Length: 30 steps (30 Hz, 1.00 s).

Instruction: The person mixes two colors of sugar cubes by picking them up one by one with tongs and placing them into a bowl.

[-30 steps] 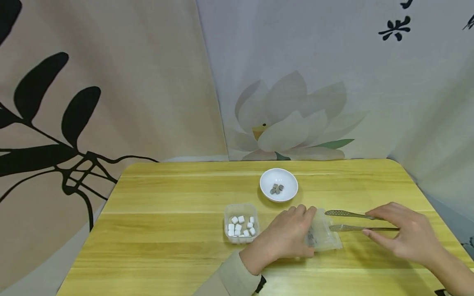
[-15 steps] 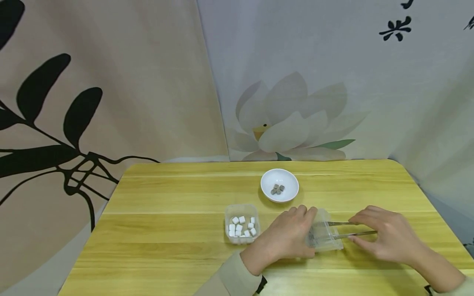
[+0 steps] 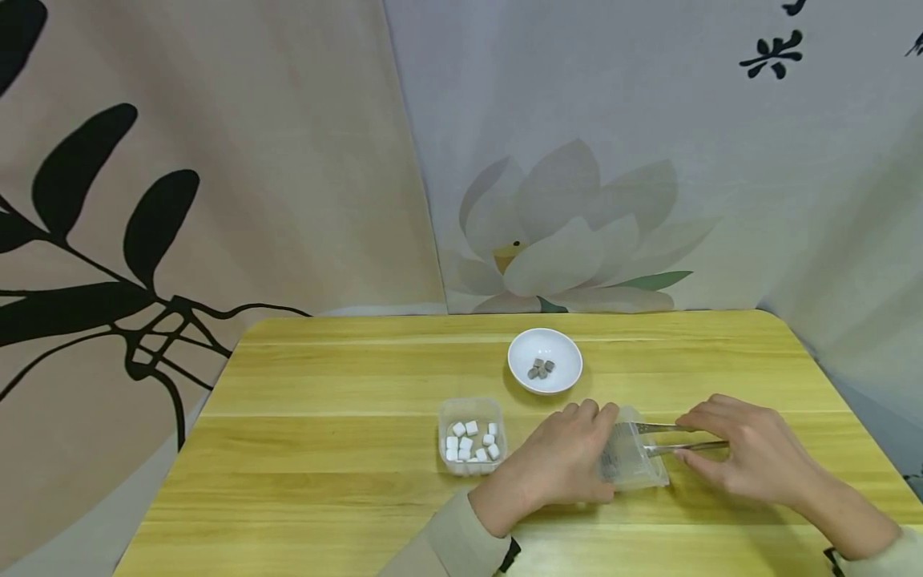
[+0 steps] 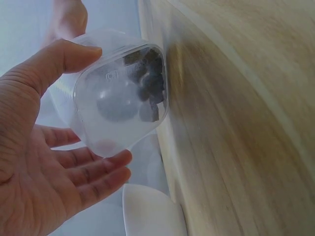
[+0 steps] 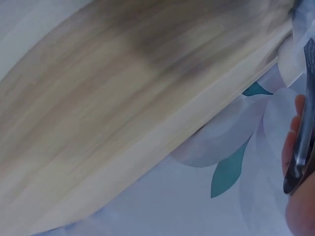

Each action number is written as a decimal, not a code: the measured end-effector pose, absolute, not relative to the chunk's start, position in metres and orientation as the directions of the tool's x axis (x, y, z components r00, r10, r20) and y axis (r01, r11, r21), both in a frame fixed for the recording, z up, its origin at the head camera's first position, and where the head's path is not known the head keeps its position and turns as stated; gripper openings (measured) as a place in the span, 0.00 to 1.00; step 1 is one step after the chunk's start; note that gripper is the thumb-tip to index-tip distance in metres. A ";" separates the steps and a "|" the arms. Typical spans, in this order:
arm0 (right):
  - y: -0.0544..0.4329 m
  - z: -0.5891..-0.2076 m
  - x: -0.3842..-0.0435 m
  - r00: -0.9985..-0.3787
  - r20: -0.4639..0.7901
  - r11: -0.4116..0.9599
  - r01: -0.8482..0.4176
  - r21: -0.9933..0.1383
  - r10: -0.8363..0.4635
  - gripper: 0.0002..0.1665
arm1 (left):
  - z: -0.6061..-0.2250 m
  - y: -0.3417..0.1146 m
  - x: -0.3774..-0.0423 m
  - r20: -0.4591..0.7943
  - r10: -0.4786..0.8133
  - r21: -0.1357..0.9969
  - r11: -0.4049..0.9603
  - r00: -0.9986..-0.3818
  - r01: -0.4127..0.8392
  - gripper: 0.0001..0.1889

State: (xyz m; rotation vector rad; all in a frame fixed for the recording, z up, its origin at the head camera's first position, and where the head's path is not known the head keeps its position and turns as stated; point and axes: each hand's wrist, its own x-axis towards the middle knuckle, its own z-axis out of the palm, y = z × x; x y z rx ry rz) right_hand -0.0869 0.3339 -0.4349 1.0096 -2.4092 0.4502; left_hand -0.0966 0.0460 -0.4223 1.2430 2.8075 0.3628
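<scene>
My left hand grips a clear plastic tub tipped on its side, its mouth facing right. Through its base in the left wrist view, several dark grey cubes show against the wall nearest the table. Metal tongs are held between the thumb and fingers of my right hand, their tips inside the tub's mouth. The right wrist view catches only part of the tongs at its edge. Whether the tips hold a cube I cannot tell.
A white bowl with several grey cubes stands behind the left hand. To the left of that hand is a second clear tub with several white cubes. The wooden table backs onto a printed curtain.
My right hand has moved left, bringing the tong tips into the tub, and the tong arms are closer together. The left hand and its tub have hardly moved.
</scene>
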 end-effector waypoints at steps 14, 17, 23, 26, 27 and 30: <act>0.331 -0.430 -0.088 -0.558 0.556 0.660 -0.751 -0.021 -0.616 0.30 | -0.420 0.046 -0.096 0.036 0.731 0.246 0.654 -0.681 0.715 0.43; 0.328 -0.426 -0.085 -0.559 0.535 0.664 -0.748 0.003 -0.633 0.31 | -0.420 0.045 -0.096 0.029 0.731 0.249 0.655 -0.682 0.713 0.42; 0.325 -0.424 -0.083 -0.569 0.533 0.650 -0.759 -0.046 -0.626 0.25 | -0.420 0.045 -0.096 0.018 0.732 0.257 0.655 -0.681 0.710 0.43; 0.323 -0.426 -0.083 -0.559 0.531 0.630 -0.774 -0.060 -0.637 0.20 | -0.420 0.046 -0.096 0.026 0.731 0.249 0.655 -0.681 0.713 0.43; 0.323 -0.427 -0.083 -0.553 0.531 0.623 -0.780 -0.061 -0.641 0.19 | -0.420 0.046 -0.096 0.029 0.731 0.246 0.656 -0.682 0.713 0.43; 0.320 -0.428 -0.084 -0.544 0.531 0.614 -0.787 -0.055 -0.650 0.22 | -0.421 0.046 -0.096 0.032 0.728 0.241 0.659 -0.685 0.712 0.43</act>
